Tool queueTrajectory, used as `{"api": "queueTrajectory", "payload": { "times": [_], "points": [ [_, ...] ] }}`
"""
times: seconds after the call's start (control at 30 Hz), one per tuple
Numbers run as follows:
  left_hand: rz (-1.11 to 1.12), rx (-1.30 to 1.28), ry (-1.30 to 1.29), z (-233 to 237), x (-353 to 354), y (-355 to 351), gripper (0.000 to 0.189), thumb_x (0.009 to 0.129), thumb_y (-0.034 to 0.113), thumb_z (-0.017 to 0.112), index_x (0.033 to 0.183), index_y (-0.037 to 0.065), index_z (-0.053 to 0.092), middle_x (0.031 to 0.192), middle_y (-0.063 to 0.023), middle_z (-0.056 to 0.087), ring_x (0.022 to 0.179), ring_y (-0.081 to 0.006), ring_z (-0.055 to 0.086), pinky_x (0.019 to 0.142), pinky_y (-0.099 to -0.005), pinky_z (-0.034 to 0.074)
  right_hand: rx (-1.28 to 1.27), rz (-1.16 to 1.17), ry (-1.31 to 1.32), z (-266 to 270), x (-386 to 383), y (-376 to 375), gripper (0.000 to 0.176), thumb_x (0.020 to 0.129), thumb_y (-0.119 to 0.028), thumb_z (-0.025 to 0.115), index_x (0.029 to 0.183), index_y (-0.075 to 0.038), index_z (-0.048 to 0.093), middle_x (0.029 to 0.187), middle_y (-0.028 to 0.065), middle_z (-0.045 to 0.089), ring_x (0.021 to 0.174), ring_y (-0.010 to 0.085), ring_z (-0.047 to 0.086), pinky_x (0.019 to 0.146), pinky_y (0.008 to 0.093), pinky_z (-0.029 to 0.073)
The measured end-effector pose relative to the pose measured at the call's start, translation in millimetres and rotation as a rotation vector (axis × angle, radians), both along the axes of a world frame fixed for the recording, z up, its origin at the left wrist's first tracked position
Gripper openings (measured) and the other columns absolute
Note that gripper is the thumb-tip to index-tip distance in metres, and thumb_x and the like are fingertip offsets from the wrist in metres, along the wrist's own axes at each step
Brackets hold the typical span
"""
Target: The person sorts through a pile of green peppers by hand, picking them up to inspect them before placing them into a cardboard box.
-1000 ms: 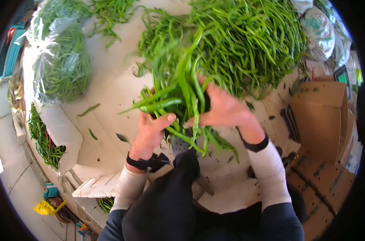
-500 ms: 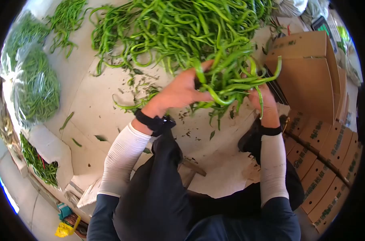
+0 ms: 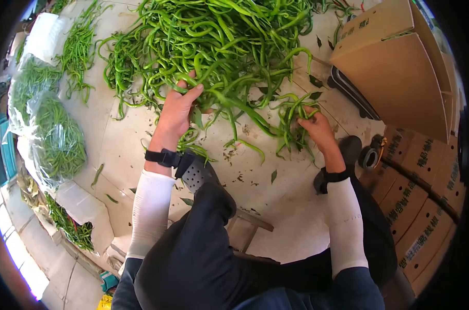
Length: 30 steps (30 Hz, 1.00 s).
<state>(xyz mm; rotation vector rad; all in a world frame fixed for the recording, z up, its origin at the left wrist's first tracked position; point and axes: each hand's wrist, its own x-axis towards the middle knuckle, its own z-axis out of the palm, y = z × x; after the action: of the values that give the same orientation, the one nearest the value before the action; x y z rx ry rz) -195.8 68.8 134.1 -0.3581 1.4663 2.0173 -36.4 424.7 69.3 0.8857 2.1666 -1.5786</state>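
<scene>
A large heap of long green peppers (image 3: 219,41) covers the floor at the top centre. At its lower left edge is my left hand (image 3: 180,106), closed around some green peppers, with thumb and fingertips showing. My right hand (image 3: 317,129) is to the right, its thumb and fingers closed on a small bunch of green peppers (image 3: 292,121) that hangs down beside the heap. Between the hands, several peppers stretch out from the heap, and a loose one (image 3: 250,147) curves over the floor.
An open cardboard box (image 3: 389,62) stands at the right above flat printed cartons (image 3: 415,206). Clear bags of peppers (image 3: 59,137) lie at the left, near an opened sack (image 3: 74,222). A wooden stool (image 3: 250,222) is below; leaves and scraps dot the floor.
My hands have moved apart, the left one left to the heap's edge, the right one slightly left and down. The large tangle between them has come down and spread. The view has shifted.
</scene>
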Motion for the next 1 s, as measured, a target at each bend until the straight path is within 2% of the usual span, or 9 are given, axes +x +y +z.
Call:
{"api": "queueTrajectory", "payload": {
  "times": [0.13, 0.2, 0.3, 0.4, 0.53, 0.67, 0.73, 0.87, 1.0],
  "points": [
    [0.025, 0.065, 0.081, -3, 2, -7, 0.059, 0.098, 0.01, 0.061, 0.15, 0.001, 0.036, 0.132, -0.0113, 0.062, 0.108, -0.0217, 0.063, 0.086, -0.0425, 0.057, 0.285, 0.07, -0.058, 5, 15, -5, 0.047, 0.086, -0.015, 0.072, 0.129, 0.001, 0.062, 0.118, 0.0132, 0.067, 0.108, 0.0262, 0.063, 0.09, 0.0379, 0.049],
    [0.012, -0.024, 0.069, -7, 0, -7, 0.051, 0.099, 0.012, 0.06, 0.146, 0.005, 0.043, 0.132, -0.0124, 0.062, 0.112, -0.0206, 0.062, 0.086, -0.0401, 0.056, 0.701, 0.259, 0.012, 32, 17, -25, 0.039, 0.084, -0.016, 0.071, 0.119, 0.0, 0.065, 0.116, 0.0196, 0.066, 0.109, 0.0356, 0.063, 0.09, 0.0427, 0.05],
    [-0.02, 0.111, -0.099, -1, 4, -10, 0.045, 0.1, 0.015, 0.057, 0.144, 0.01, 0.048, 0.131, -0.0156, 0.062, 0.115, -0.0247, 0.063, 0.075, -0.0327, 0.057, 0.892, 0.279, 0.334, 62, 15, -68, 0.03, 0.082, -0.013, 0.069, 0.108, 0.0, 0.066, 0.106, 0.0223, 0.064, 0.099, 0.041, 0.061, 0.088, 0.0485, 0.049],
    [-0.007, 0.239, -0.069, -7, 8, -12, 0.046, 0.1, 0.014, 0.056, 0.145, 0.009, 0.046, 0.128, -0.0164, 0.063, 0.114, -0.0276, 0.064, 0.071, -0.0321, 0.057, 0.734, 0.118, 0.654, 71, -7, -102, 0.019, 0.084, -0.006, 0.068, 0.102, 0.0, 0.064, 0.104, 0.0196, 0.065, 0.098, 0.038, 0.063, 0.086, 0.0464, 0.05],
    [-0.018, 0.3, -0.115, -5, 11, -23, 0.046, 0.1, 0.015, 0.056, 0.144, 0.01, 0.045, 0.124, -0.0175, 0.065, 0.115, -0.0295, 0.063, 0.068, -0.033, 0.057, 0.415, 0.116, 0.605, 94, -46, -132, 0.02, 0.084, -0.001, 0.066, 0.104, -0.002, 0.064, 0.105, 0.0183, 0.065, 0.097, 0.038, 0.063, 0.084, 0.0443, 0.051],
    [0.126, 0.447, -0.294, -2, 12, -34, 0.033, 0.103, 0.027, 0.054, 0.131, 0.009, 0.052, 0.121, -0.0165, 0.065, 0.111, -0.0289, 0.063, 0.059, -0.0304, 0.053, 0.664, 0.429, 0.676, 67, -85, -149, 0.03, 0.081, -0.003, 0.069, 0.111, -0.002, 0.062, 0.113, 0.0169, 0.063, 0.106, 0.0354, 0.06, 0.092, 0.0469, 0.047],
    [0.175, 0.461, -0.332, -9, 13, -38, 0.03, 0.104, 0.034, 0.051, 0.123, 0.01, 0.055, 0.119, -0.0159, 0.065, 0.108, -0.0281, 0.063, 0.055, -0.0284, 0.05, 1.014, 0.689, 0.721, 37, -99, -145, 0.032, 0.081, -0.007, 0.067, 0.113, -0.001, 0.062, 0.113, 0.0166, 0.062, 0.108, 0.0332, 0.059, 0.093, 0.0505, 0.045],
    [0.249, 0.561, -0.388, -21, 17, -51, 0.026, 0.104, 0.036, 0.051, 0.114, 0.012, 0.056, 0.124, -0.0179, 0.065, 0.12, -0.0353, 0.06, 0.059, -0.0316, 0.052, 1.089, 0.859, 0.66, 6, -108, -139, 0.028, 0.084, -0.011, 0.065, 0.111, -0.002, 0.063, 0.104, 0.0153, 0.064, 0.105, 0.0334, 0.061, 0.092, 0.0533, 0.044],
    [0.36, 0.604, -0.377, -16, 18, -58, 0.028, 0.104, 0.036, 0.048, 0.113, 0.011, 0.057, 0.129, -0.0184, 0.062, 0.126, -0.0367, 0.055, 0.064, -0.0344, 0.054, 0.885, 0.878, 0.309, 43, -104, -138, 0.022, 0.086, -0.018, 0.066, 0.103, -0.004, 0.065, 0.088, 0.0136, 0.067, 0.086, 0.0324, 0.067, 0.077, 0.0462, 0.05]
  ]
}}
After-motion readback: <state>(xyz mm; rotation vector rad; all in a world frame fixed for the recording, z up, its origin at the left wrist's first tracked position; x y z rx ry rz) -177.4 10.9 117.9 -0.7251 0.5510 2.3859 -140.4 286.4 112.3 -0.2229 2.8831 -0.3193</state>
